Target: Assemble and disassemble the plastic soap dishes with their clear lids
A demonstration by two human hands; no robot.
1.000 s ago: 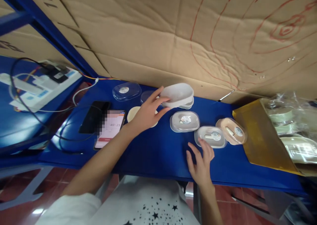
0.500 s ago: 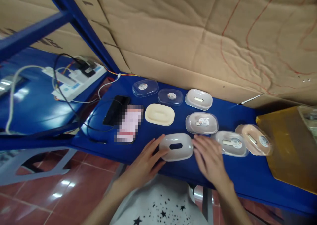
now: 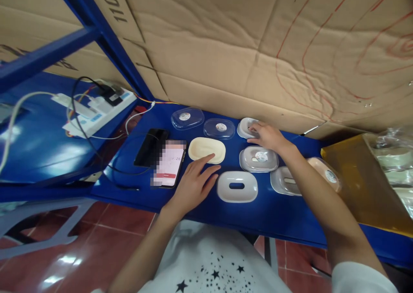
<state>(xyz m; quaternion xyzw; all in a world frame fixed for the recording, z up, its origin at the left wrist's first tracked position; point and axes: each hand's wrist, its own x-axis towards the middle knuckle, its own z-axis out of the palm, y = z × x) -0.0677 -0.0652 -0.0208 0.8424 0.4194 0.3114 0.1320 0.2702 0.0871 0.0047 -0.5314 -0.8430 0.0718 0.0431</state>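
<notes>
My left hand (image 3: 195, 182) is open, fingers spread, with a fingertip over the edge of a cream oval dish (image 3: 204, 149); contact is hard to judge. To its right lies a white soap dish (image 3: 227, 192) with an oblong slot, untouched by either hand. At the back, my right hand (image 3: 269, 136) has its fingers over the inside of another pale soap dish (image 3: 244, 127) and its thumb by the front rim, gripping its right end. Below that hand sits a greyish dish with a clear cover and round label (image 3: 260, 157). My right forearm partly hides another covered dish (image 3: 279, 182).
Two clear plastic lids (image 3: 187, 118) lie at the back left. Two phones, one with a lit screen (image 3: 169, 168), lie left of my left hand. A power strip (image 3: 97, 114) with cables stands further left. A peach dish (image 3: 322, 172) sits beside a cardboard box (image 3: 358, 177).
My hands have come off the white slotted dish, which now lies free. The left hand has shifted up to the cream dish; the right has reached to the dish at the back.
</notes>
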